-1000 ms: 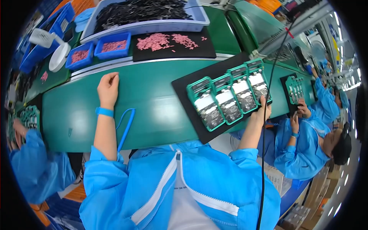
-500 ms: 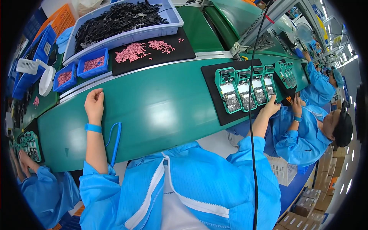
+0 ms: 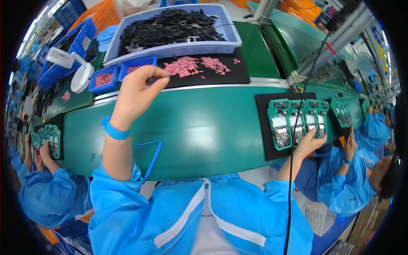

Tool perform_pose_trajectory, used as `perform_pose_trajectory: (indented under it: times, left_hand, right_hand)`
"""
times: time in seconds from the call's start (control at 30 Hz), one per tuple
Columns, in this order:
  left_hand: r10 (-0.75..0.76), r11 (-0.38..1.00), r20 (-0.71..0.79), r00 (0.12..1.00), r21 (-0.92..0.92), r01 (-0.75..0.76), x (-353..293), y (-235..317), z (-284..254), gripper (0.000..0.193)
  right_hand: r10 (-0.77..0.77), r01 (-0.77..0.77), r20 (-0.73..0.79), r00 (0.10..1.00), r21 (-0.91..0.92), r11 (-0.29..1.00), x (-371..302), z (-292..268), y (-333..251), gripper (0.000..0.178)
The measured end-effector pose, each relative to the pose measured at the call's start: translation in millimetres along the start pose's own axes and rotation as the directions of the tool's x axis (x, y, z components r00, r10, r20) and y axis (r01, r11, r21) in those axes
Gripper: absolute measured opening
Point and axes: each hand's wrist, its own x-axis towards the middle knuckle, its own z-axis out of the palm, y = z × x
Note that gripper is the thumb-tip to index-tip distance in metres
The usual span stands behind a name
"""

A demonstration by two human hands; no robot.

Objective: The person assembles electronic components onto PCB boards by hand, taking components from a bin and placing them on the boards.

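Note:
My left hand (image 3: 142,91) is raised above the near edge of the blue bins, fingers curved and thumb apart from them, with nothing visible between. Its fingertips point toward small pink pieces (image 3: 182,66) heaped on a black mat (image 3: 236,77). Around that wrist is a blue band (image 3: 117,130) with a coiled blue cord. On the right, my right hand (image 3: 311,143) has thumb and fingers spread at the near edge of a row of green-framed circuit boards (image 3: 280,125). Those boards lie on a black pad (image 3: 264,114).
Behind the mat stands a large pale-blue tub (image 3: 170,51) of black strips. Two small blue bins, the nearer one (image 3: 104,88) holding pink pieces, sit beside it. A black cable (image 3: 293,170) hangs across the right. Co-workers sit at both sides of the green bench (image 3: 204,136).
My left hand has moved forward and right toward the pink pieces, its fingers loosening from a closed shape. The right hand stays by the boards, its fingers more spread. The view has shifted left.

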Motion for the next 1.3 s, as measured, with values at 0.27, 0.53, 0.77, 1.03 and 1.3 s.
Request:
perform_pose_trajectory:
  times: [0.27,0.53,0.77,1.03,1.3]
  left_hand:
    - [0.251,0.833,0.217,0.943,0.447,-0.325,86,-63,82,0.009]
    - [0.219,0.794,0.153,0.964,0.545,-0.268,121,-108,139,0.005]
    - [0.142,0.797,0.068,0.988,0.584,-0.155,133,-96,193,0.012]
    - [0.104,0.771,0.071,0.992,0.624,-0.126,135,-94,190,0.009]
    - [0.108,0.720,0.324,0.940,0.627,-0.298,74,-59,157,0.007]
  right_hand:
    - [-0.416,0.233,0.371,0.830,0.448,0.863,-106,-2,-143,0.040]
    - [-0.431,-0.087,0.698,0.571,0.574,0.814,-112,68,-213,0.017]
    - [-0.290,0.011,0.687,0.666,0.380,0.925,-108,177,-214,0.008]
    - [-0.262,0.192,0.702,0.663,0.179,0.965,-111,170,-243,0.011]
    - [-0.314,0.260,0.725,0.613,0.191,0.947,-106,175,-235,0.014]
